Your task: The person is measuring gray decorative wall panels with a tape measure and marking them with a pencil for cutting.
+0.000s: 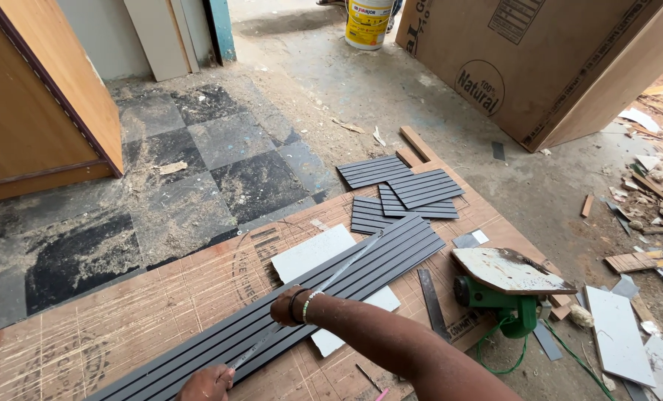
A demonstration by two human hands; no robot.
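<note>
The left hand (207, 384) is gripping one end of a measuring tape (324, 286), and the right hand (285, 306) is pressing it against a long grey grooved panel (272, 323) lying on a plywood sheet (123, 312). Farther off, a brown cardboard box (539, 59) bearing a round black label is leaning; beyond it, a yellow-and-white bucket (367, 22) is standing.

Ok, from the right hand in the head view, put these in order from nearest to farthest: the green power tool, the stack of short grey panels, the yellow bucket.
Measured from the right hand, which rests on the long grey fluted panel:
1. Stack of short grey panels, beyond the hand, up and to the right.
2. Green power tool, off to the right on the plywood; it looks slightly farther than the stack.
3. Yellow bucket, far away at the top.
</note>
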